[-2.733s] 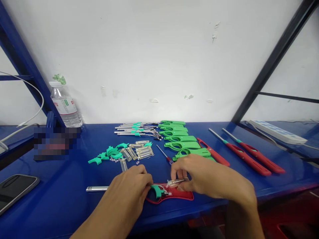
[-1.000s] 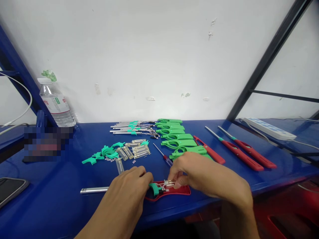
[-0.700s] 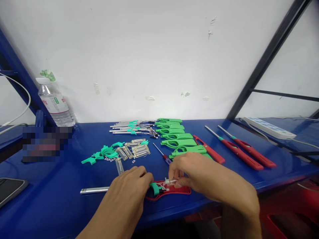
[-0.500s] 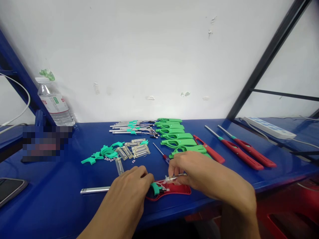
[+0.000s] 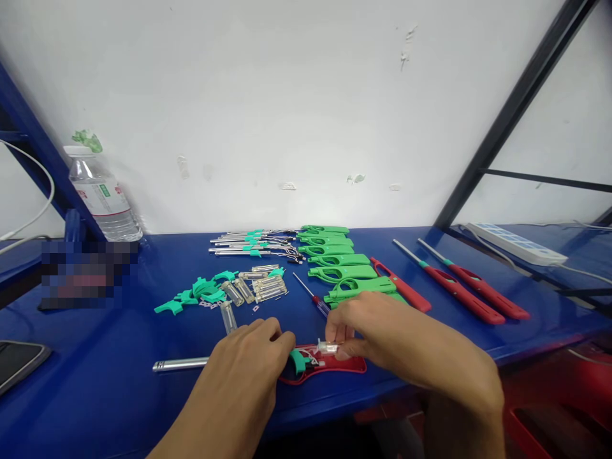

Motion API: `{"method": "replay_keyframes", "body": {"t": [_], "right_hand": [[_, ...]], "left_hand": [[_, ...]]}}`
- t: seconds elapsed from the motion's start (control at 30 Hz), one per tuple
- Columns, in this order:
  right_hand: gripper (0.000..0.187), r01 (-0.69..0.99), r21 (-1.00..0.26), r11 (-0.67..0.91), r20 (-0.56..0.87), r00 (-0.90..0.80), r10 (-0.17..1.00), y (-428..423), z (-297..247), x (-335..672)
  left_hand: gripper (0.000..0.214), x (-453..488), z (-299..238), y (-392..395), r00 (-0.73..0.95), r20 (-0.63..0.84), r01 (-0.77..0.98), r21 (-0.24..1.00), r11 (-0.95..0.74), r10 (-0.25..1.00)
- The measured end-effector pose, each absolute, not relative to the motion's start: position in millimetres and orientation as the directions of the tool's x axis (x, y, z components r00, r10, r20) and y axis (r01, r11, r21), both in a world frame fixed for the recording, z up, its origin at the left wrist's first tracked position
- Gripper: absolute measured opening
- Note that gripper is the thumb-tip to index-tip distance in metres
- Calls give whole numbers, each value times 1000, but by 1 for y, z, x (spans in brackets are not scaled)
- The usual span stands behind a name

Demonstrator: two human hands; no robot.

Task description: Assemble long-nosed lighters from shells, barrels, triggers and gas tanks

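A red lighter handle shell (image 5: 345, 366) lies near the front edge of the blue table (image 5: 119, 344), with a metal tube (image 5: 179, 364) running out to its left. My left hand (image 5: 248, 354) is closed over the tube where it meets the shell, next to a teal trigger piece (image 5: 299, 361). My right hand (image 5: 377, 331) pinches a small clear fuel tank (image 5: 327, 347) with its fingertips and holds it over the shell.
Behind my hands lie loose teal triggers (image 5: 201, 293), clear tanks (image 5: 262, 287), metal tubes (image 5: 253, 245), green handle shells (image 5: 342, 264), a small screwdriver (image 5: 313, 298) and assembled red lighters (image 5: 466, 290). A water bottle (image 5: 100, 197) stands back left, a phone (image 5: 16, 360) left, a power strip (image 5: 516, 245) right.
My right hand has shifted the clear tank about over the red shell, turning and lowering it a little. My left hand has stayed put on the tube.
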State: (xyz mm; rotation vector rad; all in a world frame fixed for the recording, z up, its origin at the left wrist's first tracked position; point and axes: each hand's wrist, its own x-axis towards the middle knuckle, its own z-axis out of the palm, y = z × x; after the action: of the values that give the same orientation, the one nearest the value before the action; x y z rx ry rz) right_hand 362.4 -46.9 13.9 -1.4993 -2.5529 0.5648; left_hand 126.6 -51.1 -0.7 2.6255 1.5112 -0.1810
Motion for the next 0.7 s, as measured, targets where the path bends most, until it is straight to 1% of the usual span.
{"method": "replay_keyframes", "body": {"t": [0.13, 0.4, 0.57, 0.7], "right_hand": [[17, 823, -360, 439, -132, -510, 850, -45, 14, 363], [19, 801, -328, 501, -110, -559, 822, -44, 11, 365], [29, 775, -306, 553, -89, -602, 794, -54, 17, 362], [33, 772, -298, 561, -46, -599, 799, -63, 15, 361]], "left_hand": [[45, 126, -3, -53, 486, -168, 872, 22, -490, 858], [45, 121, -7, -52, 515, -136, 857, 70, -510, 847], [43, 124, -6, -52, 517, -116, 856, 81, -511, 848], [43, 125, -5, -51, 522, -118, 853, 81, -516, 845]]}}
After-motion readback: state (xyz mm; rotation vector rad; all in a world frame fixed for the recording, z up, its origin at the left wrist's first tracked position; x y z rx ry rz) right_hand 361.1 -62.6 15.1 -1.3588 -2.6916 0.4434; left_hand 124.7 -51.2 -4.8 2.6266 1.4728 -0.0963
